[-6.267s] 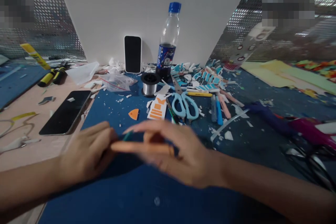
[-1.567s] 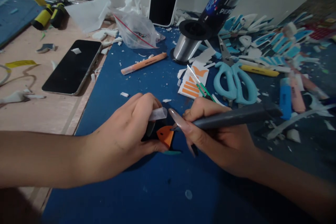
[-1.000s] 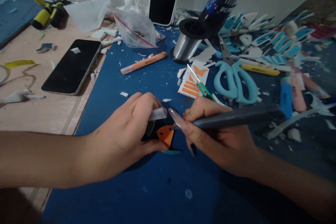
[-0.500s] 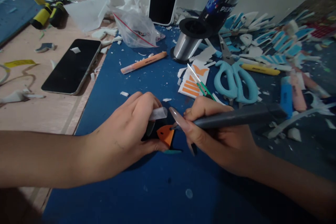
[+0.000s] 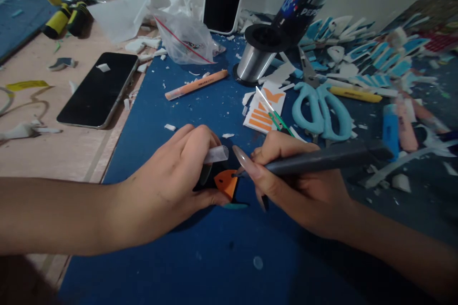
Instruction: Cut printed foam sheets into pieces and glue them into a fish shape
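My left hand [image 5: 179, 178] is closed around a small orange piece [image 5: 226, 183] with dark spots, its thumb pressing the lower edge. A clear-ended pen cap [image 5: 216, 154] sticks out from the same fingers. Below the orange piece shows a teal edge [image 5: 235, 206]. My right hand [image 5: 304, 190] grips a dark grey marker [image 5: 322, 158], whose tip meets the orange piece's upper right corner at a dark spot. Part of the orange piece is hidden behind my left fingers.
A blue mat [image 5: 171, 257] lies under both hands. Beyond them are light blue scissors [image 5: 309, 109], an orange highlighter [image 5: 196, 86], a white card with orange shapes [image 5: 265, 107], a wire spool [image 5: 255, 59] and a bottle [image 5: 307, 0]. A phone [image 5: 98, 90] lies left.
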`<state>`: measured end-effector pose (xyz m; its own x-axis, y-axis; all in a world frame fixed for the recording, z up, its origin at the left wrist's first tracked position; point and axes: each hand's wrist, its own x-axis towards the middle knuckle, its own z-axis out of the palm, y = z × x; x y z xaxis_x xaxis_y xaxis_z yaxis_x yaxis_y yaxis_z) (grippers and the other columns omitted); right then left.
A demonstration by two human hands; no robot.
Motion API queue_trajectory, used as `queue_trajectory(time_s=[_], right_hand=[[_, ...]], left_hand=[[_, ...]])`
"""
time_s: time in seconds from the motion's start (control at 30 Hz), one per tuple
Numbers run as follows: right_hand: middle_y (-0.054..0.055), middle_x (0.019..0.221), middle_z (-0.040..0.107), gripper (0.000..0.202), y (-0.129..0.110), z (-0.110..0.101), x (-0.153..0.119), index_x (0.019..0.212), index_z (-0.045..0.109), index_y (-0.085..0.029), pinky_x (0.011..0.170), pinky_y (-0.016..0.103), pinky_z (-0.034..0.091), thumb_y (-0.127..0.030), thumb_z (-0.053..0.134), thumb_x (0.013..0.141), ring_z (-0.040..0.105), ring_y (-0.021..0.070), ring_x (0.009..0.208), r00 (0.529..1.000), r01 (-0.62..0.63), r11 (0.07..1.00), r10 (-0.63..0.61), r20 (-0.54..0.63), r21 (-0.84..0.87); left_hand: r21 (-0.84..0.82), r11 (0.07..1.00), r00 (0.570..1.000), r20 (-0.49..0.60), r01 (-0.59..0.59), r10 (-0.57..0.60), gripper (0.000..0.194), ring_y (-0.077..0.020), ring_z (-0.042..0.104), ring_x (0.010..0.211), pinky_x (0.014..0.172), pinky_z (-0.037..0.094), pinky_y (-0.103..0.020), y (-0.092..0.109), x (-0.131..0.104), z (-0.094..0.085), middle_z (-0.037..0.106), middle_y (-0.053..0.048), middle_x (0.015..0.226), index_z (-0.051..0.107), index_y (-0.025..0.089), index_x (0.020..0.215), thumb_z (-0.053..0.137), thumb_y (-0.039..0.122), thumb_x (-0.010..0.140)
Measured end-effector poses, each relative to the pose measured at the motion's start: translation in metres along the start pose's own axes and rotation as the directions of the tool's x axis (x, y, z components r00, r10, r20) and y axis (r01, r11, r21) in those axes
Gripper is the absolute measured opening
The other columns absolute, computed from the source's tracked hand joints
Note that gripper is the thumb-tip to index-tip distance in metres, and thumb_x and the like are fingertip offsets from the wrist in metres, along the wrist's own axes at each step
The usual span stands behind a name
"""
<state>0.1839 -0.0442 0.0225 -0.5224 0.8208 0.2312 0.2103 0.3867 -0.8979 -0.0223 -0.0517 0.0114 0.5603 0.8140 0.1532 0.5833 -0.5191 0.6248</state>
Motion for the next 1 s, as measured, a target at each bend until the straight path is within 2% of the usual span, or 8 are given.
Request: queue_trajectory(time_s=[1.0], right_hand=[[-0.007,0.058,0.043,0.023,0.0012,-0.0017,-0.0001,0.068,0.043,-0.022,0.042,0.025,0.035,-0.014,0.052,0.087,0.044,0.0062,0.045,1.000,0.017,1.000,-0.016,0.013,-0.022]], left_hand=[[0.021,0.999,0.999,-0.018,-0.027,0.028,0.040,-0.0182,0.053,0.087,0.069,0.049,-0.032,0.0003,-0.0013,-0.0014,0.054,-0.002,0.100,0.040,0.021,0.094,0.074,0.030,0.076]])
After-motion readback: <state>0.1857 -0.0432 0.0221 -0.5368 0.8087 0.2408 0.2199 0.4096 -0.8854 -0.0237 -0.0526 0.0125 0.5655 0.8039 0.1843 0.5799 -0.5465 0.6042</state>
